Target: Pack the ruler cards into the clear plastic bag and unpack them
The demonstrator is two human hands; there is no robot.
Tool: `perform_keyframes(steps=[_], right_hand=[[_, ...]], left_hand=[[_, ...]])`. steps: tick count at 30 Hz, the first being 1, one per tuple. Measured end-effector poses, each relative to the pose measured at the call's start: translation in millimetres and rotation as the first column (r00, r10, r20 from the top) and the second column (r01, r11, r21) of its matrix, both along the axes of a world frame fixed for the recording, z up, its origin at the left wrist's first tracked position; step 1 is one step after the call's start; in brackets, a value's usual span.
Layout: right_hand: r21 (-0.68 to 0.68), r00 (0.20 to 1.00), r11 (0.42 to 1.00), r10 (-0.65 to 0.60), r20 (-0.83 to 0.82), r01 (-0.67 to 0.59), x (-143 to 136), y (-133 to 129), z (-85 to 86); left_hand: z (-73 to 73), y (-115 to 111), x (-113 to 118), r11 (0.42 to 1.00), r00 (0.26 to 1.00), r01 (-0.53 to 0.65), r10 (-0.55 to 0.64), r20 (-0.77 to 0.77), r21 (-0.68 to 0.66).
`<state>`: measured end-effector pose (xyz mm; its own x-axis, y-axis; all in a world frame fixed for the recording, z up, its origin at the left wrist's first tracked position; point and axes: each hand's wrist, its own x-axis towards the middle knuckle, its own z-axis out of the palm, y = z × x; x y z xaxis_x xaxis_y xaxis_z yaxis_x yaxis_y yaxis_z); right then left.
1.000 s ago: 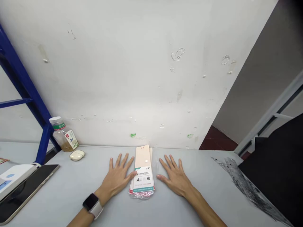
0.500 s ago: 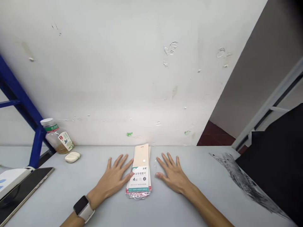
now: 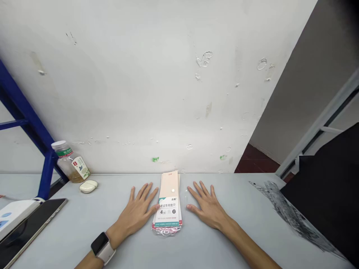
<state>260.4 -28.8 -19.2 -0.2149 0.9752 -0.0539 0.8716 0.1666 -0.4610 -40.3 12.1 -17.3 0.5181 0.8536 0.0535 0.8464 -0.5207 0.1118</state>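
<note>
The ruler-set packet (image 3: 168, 209) lies flat at the middle of the desk (image 3: 179, 252), its long axis running from near to far, with the pale plain half at the far end, close to the wall (image 3: 140, 82), and the printed label and crinkled clear plastic at the near end. It sits between the two hands, to the right of the left hand's fingers and to the left of the right hand's. The left hand (image 3: 138, 213) is the nearer: its thumb tip overlaps the packet's left long edge beside the label, while its other fingers point to the far side, spread apart and gripping nothing. The right hand (image 3: 208, 210) rests palm down across from it, fingers likewise fanned apart and holding nothing, its thumb pointing at the packet's right long edge with a gap before the printed card; whether clear film reaches that thumb I cannot tell. Farther left, well apart from the packet, are a cream mouse (image 3: 88, 186), a white-lidded jar (image 3: 72, 164) and a dark-screened phone (image 3: 30, 232); a smartwatch (image 3: 100, 243) is on the left wrist, and black material (image 3: 328, 198) spreads at the far right.
</note>
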Motion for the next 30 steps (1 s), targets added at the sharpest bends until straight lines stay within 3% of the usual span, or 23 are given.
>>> perform_keyframes(steps=[4,22,30], right_hand=[[-0.027,0.993,0.999,0.019,0.118,-0.016,-1.4,-0.4,3.0],[0.011,0.991,1.000,0.020,0.129,-0.022,-0.3,1.6,-3.8],[-0.004,0.992,1.000,0.018,0.127,-0.017,-1.1,0.7,-2.4]], left_hand=[[-4.6,1.1,-2.0,1.000,1.000,0.016,-0.016,0.005,0.027],[-6.7,0.9,-2.9,0.999,0.999,0.012,-0.013,0.030,0.033],[-11.7,2.7,-5.0,0.994,0.998,0.032,-0.037,0.043,0.103]])
